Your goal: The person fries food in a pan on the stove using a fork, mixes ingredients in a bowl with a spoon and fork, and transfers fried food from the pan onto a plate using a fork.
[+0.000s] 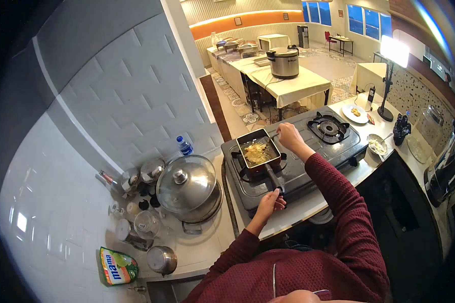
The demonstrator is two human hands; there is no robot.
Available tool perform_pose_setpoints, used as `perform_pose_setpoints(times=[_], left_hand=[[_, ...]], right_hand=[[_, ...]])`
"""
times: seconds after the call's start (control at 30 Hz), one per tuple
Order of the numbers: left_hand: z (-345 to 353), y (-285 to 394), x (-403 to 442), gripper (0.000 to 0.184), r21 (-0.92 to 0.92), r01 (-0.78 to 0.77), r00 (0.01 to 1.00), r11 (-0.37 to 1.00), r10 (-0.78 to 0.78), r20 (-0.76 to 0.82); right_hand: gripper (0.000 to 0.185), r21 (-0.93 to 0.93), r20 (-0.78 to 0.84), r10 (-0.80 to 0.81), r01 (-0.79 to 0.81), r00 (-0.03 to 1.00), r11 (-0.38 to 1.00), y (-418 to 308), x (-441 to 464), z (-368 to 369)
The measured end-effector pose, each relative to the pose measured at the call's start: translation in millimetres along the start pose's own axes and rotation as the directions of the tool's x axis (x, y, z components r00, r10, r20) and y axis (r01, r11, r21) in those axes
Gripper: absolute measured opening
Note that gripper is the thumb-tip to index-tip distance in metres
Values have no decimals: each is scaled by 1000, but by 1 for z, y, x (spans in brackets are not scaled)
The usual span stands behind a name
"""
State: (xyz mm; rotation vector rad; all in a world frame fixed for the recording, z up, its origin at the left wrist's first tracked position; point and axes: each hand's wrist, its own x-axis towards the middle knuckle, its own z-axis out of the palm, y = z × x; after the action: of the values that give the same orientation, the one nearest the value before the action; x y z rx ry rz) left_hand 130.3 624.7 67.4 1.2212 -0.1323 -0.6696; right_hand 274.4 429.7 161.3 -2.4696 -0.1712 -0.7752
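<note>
A square frying pan [245, 135] sits over the left burner of the gas stove, with a golden piece of food [257, 153] frying in oil. My left hand [272, 203] is closed round the pan's black handle [274, 178], which points toward me. At the pan's far right corner, my right hand [289, 136] pinches a thin dark utensil [274, 135] that reaches over the pan. Its tip is too small to make out.
The stove's right burner [329, 127] holds no pan. Right of it are a white plate [355, 114] with food, a bowl [376, 145] of pale shreds and a lamp [385, 113]. A lidded pot [187, 187], metal containers and a green pouch [117, 266] stand left.
</note>
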Motion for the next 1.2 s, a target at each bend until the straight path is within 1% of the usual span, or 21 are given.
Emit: perform_pose_setpoints(times=[0.03,0.13,0.23,0.43,0.53,0.63,0.73,0.83,0.93,1.03,1.13,1.2], left_hand=[[0,1,0,41,1,1,1000,1000,-1,0],[-1,0,1,40,-16,7,1000,1000,-7,2],[2,3,-2,40,-12,12,1000,1000,-12,-11],[-1,0,0,41,-13,-13,1000,1000,13,4],[-1,2,0,41,41,8,1000,999,-8,-1],[-1,0,1,43,26,17,1000,1000,-16,-12],[-2,-1,1,43,11,17,1000,1000,-17,-16],[-1,1,-1,42,26,22,999,999,-21,-29],[-4,-4,3,41,2,-6,1000,1000,6,5],[-3,-3,2,40,10,-1,1000,1000,1,-2],[-3,-3,2,40,-13,-14,1000,1000,14,14],[-1,-1,-1,40,14,-17,1000,1000,17,3]], right_hand=[[13,-7,-21,10,-10,1000,1000,-1,0,-1],[14,-7,-8,32,-33,999,999,7,-2,12],[13,94,-9,-25,26,1000,995,8,-4,19],[12,35,78,-21,18,997,999,-5,-6,8],[11,13,54,-81,81,995,997,-5,-10,12],[9,27,8,-135,135,991,990,0,-10,25],[10,-30,-16,-166,165,986,986,-1,-12,27],[11,-8,-21,-148,148,989,989,-5,-17,23],[11,57,-25,-162,164,986,985,-9,-20,16],[12,84,-18,-170,171,985,982,-15,-23,9],[11,97,14,-203,201,979,975,-13,-23,7],[12,52,37,-218,216,975,975,-13,-24,6]])
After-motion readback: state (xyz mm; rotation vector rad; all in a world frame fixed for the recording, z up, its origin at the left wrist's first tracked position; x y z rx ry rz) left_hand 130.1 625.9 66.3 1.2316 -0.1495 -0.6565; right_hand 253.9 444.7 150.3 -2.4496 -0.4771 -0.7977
